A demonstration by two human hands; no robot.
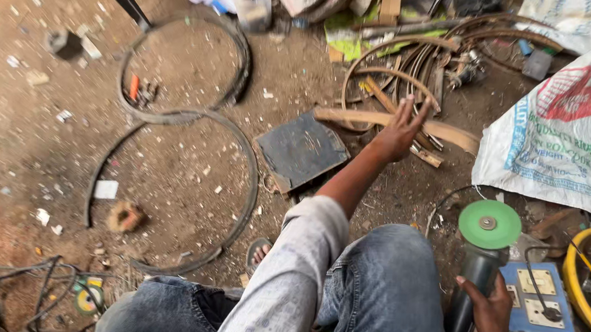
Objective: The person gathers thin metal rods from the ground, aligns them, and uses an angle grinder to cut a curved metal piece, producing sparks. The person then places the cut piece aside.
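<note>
Two hands are seen over a dirt floor (34, 139). Left hand (400, 130) is stretched out, fingers spread open, touching a curved wood strip (392, 120) among bent strips near the floor's far edge. Right hand (490, 316) is closed around a grinder (475, 276), green disc (489, 224) up, beside a blue switchboard (538, 300).

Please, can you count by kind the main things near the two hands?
Curved wooden strips the left hand reaches for: about 5
Dark metal rings on the ground: 2
Angle grinder with green disc in the right hand: 1
Blue socket board: 1
Total: about 9
</note>
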